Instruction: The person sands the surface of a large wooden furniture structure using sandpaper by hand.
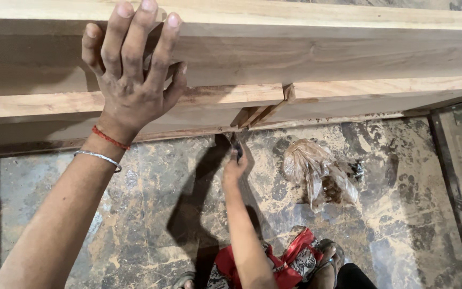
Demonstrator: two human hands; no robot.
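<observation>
My left hand (132,69) lies flat with fingers spread on the front face of a long pale wooden frame (322,51), its fingertips over the top edge. A red thread and a metal bangle circle that wrist. My right hand (235,168) reaches down below the frame and is closed on a small dark tool (236,143), whose tip points up at a diagonal wooden joint (263,111) on the frame's underside. What kind of tool it is cannot be made out.
A crumpled clear plastic bag (319,174) with dark contents lies on the dusty, stained floor (151,198). A red patterned cloth (290,262) and a sandalled foot (330,265) show at the bottom. A dark framed edge (455,176) runs along the right.
</observation>
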